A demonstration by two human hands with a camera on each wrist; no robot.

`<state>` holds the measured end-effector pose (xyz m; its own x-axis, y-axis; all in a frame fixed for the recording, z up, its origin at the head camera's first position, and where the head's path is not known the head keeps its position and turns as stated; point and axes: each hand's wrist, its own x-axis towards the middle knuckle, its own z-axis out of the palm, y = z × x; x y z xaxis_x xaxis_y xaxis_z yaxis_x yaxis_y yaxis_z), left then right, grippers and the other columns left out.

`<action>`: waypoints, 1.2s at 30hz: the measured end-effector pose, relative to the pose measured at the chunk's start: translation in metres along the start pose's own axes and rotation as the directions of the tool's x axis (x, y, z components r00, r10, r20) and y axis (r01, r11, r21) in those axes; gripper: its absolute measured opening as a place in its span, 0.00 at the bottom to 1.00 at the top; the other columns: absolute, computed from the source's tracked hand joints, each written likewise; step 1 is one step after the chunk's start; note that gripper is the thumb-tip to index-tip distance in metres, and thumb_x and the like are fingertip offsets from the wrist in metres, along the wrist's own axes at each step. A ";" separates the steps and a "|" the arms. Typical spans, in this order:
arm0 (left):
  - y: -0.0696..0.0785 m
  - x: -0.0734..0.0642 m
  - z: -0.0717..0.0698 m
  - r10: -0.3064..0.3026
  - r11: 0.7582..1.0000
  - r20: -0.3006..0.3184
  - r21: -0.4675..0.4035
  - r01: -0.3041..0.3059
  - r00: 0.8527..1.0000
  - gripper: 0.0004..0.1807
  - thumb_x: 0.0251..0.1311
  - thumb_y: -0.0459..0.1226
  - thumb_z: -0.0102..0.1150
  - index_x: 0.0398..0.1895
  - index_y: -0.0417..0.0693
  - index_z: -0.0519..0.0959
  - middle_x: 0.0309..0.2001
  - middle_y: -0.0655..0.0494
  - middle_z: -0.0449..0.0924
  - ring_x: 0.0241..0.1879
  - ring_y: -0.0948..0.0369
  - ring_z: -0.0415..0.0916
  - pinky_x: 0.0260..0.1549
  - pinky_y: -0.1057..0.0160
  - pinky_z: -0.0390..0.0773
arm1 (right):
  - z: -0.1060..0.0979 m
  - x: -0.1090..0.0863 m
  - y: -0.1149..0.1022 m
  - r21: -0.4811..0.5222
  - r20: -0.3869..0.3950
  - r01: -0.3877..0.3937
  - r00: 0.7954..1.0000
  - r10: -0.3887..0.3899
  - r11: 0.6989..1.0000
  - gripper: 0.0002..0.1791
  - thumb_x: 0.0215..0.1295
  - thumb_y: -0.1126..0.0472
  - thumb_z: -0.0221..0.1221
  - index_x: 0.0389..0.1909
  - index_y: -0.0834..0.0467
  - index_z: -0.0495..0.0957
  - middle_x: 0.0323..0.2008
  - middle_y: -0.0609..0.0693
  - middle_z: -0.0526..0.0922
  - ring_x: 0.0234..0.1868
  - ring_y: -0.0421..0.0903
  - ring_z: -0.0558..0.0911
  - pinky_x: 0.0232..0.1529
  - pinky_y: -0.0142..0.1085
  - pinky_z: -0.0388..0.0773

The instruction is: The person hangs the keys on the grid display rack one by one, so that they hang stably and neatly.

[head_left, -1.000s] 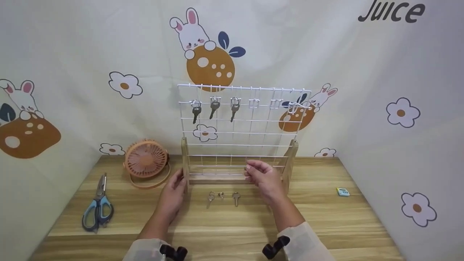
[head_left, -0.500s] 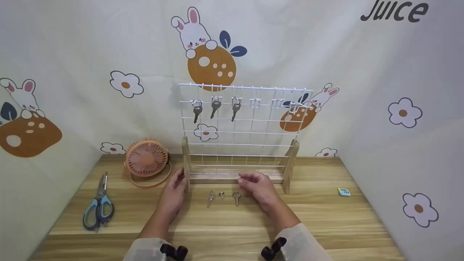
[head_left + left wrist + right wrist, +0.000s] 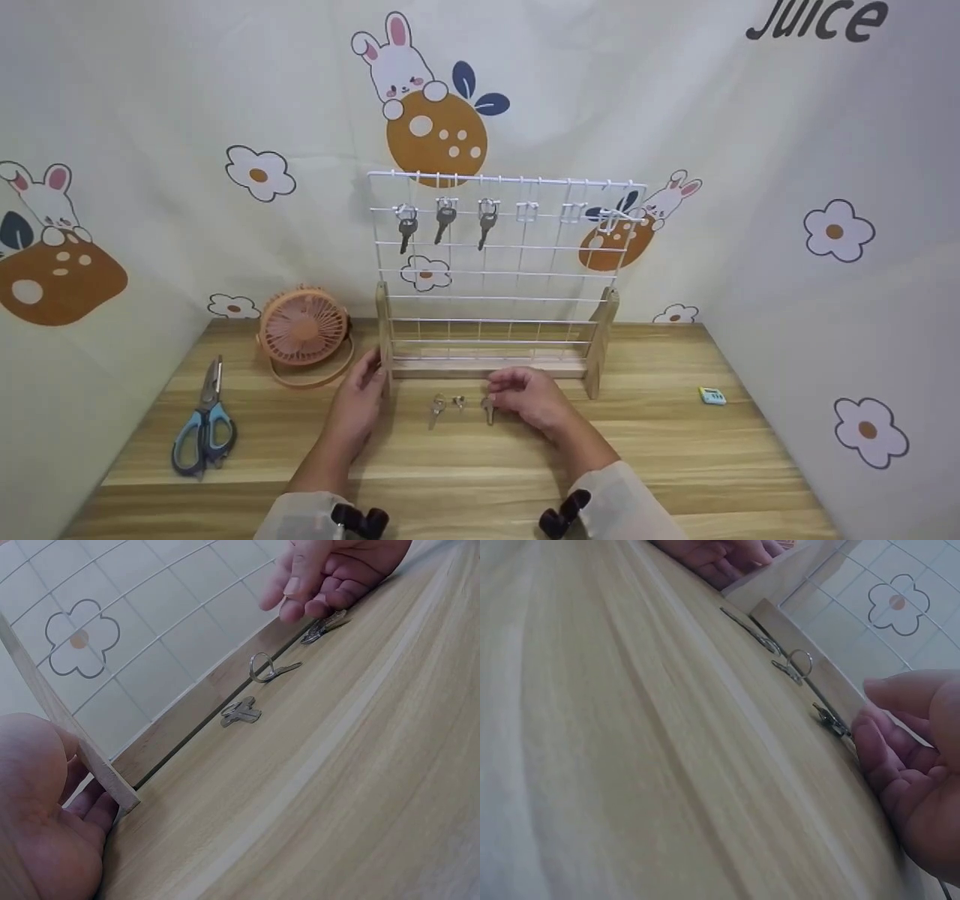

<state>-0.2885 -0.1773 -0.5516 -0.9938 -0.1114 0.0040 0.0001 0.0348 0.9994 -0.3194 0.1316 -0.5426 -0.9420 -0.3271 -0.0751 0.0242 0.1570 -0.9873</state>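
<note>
My left hand (image 3: 355, 401) grips the left wooden leg (image 3: 383, 330) of a white wire grid rack (image 3: 499, 276); the left wrist view shows its fingers wrapped behind the leg (image 3: 96, 771). Three small metal keys with rings lie on the table before the rack. At the rightmost key (image 3: 489, 412) is my right hand (image 3: 534, 401), its fingertips right beside that key (image 3: 829, 721) with thumb and fingers apart. The middle key (image 3: 459, 403) and the left key (image 3: 436, 409) lie untouched. Three more keys (image 3: 445, 219) hang from hooks on the rack's left half.
Bare white hooks (image 3: 527, 212) line the rack's upper right. An orange fan (image 3: 303, 328) stands left of the rack, with blue-handled scissors (image 3: 202, 427) nearer the front. A small blue-and-yellow timer-like object (image 3: 712, 396) lies at the right. Patterned cloth (image 3: 712, 97) walls the table.
My right hand has come down and left from in front of the rack's lower wires to the rightmost key. The left hand stays on the leg.
</note>
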 end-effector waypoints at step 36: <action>0.003 -0.001 0.001 -0.014 1.000 -0.015 0.011 0.014 1.000 0.30 0.85 0.38 0.46 0.85 0.46 0.58 0.85 0.43 0.58 0.86 0.46 0.53 0.85 0.46 0.59 | 0.010 -0.004 -0.003 -0.423 0.074 0.167 0.986 -0.149 0.891 0.16 0.59 0.66 0.74 0.49 0.63 0.90 0.43 0.56 0.88 0.38 0.37 0.79 0.39 0.24 0.78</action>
<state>-0.2874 -0.1759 -0.5483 -0.9919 -0.1268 -0.0096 -0.0154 0.0445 0.9989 -0.3120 0.1229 -0.5406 -0.9075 -0.4153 0.0630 -0.2771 0.4791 -0.8328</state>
